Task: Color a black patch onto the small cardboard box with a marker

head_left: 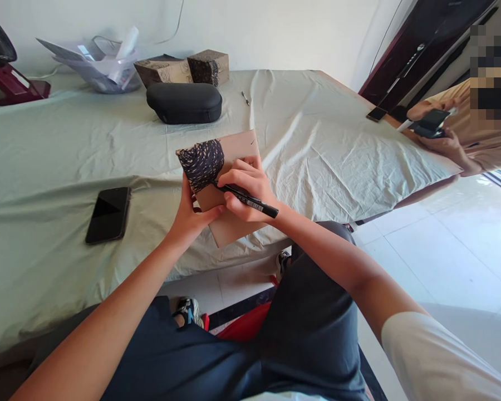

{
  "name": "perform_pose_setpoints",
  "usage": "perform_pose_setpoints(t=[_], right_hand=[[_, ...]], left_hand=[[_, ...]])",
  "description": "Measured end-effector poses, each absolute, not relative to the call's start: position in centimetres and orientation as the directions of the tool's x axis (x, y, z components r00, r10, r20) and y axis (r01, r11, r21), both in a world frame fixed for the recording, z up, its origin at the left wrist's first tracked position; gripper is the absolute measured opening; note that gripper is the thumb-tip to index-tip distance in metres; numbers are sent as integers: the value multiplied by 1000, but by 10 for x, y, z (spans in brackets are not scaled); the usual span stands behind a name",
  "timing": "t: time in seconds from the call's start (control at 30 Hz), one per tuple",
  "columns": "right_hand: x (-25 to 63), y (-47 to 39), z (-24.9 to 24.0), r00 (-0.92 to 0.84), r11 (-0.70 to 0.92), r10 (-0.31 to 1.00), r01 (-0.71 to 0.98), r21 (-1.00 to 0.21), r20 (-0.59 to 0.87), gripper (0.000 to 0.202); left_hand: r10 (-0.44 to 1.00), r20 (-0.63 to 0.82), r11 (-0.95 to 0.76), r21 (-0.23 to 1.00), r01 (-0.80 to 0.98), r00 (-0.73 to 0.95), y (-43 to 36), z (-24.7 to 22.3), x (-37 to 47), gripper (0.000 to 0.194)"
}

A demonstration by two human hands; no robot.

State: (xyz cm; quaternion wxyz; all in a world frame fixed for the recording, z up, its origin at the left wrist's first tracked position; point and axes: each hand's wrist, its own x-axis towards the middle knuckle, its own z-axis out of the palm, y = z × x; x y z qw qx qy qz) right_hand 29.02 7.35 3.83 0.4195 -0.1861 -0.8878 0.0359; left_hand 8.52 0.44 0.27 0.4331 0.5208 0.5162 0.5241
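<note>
Gripping black marker (250, 202) with right hand (253, 186), left hand (193, 210) grasping cardboard box (234, 225), plastic basket (86, 71) holding pale items (127, 43)

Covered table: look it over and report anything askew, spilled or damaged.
Only the pale tablecloth looks untidy: it is heavily wrinkled, especially to the right of the cardboard box in the left hand, rather than lying flat. I see no spill or damage.

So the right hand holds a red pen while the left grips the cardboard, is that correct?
The pen is black, not red, as the head view shows; the right hand does hold it, and the left hand grips the cardboard.
</note>
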Motion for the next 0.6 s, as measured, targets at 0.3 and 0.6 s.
perform_pose_setpoints(t=[0.3,0.6], right_hand=[[289,68,42,-531,904,418,325,-278,737,35],[292,64,54,-656,886,456,403,-231,601,35]], left_hand=[[993,87,-81,994,79,-77,4,2,85,135],[991,98,-90,992,88,-94,5,-3,83,121]])
